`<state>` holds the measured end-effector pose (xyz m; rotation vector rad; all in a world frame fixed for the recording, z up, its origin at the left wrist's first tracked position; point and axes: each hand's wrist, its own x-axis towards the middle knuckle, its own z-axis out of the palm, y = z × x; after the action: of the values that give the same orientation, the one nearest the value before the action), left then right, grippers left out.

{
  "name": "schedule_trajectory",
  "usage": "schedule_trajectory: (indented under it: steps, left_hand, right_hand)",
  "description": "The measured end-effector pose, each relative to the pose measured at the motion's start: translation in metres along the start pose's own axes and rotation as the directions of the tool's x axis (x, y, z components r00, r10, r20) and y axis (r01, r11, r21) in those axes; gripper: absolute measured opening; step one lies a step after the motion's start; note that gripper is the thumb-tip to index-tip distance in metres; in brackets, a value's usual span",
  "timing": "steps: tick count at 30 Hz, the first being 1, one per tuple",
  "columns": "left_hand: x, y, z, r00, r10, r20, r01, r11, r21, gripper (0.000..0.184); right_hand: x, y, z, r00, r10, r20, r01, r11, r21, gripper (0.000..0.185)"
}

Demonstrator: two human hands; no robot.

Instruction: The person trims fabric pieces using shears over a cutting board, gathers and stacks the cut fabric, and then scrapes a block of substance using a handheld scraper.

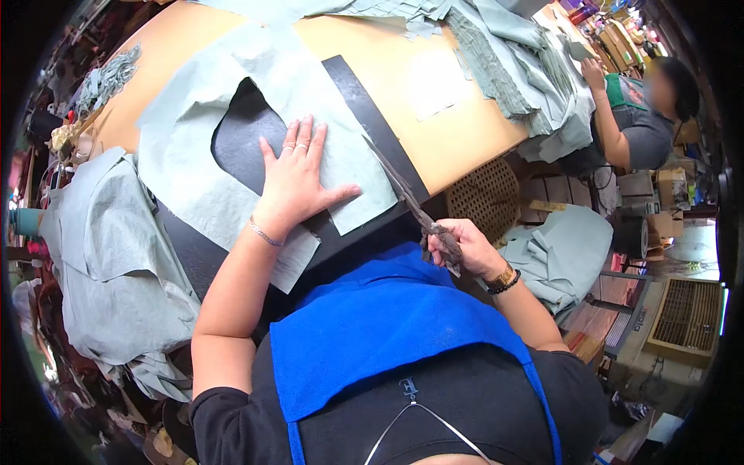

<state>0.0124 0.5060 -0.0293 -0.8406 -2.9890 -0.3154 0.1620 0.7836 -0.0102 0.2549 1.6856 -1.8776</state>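
has right grip (467,248) closed around a long, seemingly rag-wrapped tool (412,201), angled along the right edge of pale fabric (186,132), likely for control; spreads left grip (298,177) open and flat, grasping nothing, apparently to steady fabric over black board (380,124) on worktop (449,151).

A bright blue apron (387,318) with thin straps covers a short-sleeved black top (325,418), a white cord (390,424) hanging at the neck, with a silvery chain bracelet (265,233) and rings (293,147) on the left hand (298,180) side, and a gold-toned watch (501,279) and dark beaded bracelet (508,285) on the right wrist.
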Motion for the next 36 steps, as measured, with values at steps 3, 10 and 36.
schedule_trajectory:
  steps: [3, 10, 36]
  left_hand:
    - [0.000, 0.001, 0.000, 1.000, 0.001, 0.000, -0.001, 1.000, -0.012, 0.113]
    - [-0.005, 0.008, 0.000, 1.000, 0.028, -0.004, -0.028, 1.000, 0.009, 0.113]
    - [0.033, -0.024, 0.003, 0.999, -0.034, -0.041, 0.036, 0.997, 0.066, 0.117]
  right_hand:
    - [-0.009, 0.001, -0.001, 0.999, 0.023, -0.022, -0.023, 0.999, -0.029, 0.019]
    - [0.012, -0.010, 0.008, 1.000, -0.017, -0.023, 0.017, 1.000, 0.009, 0.017]
    - [0.008, 0.001, 0.008, 0.998, -0.051, -0.035, 0.053, 0.996, 0.075, 0.022]
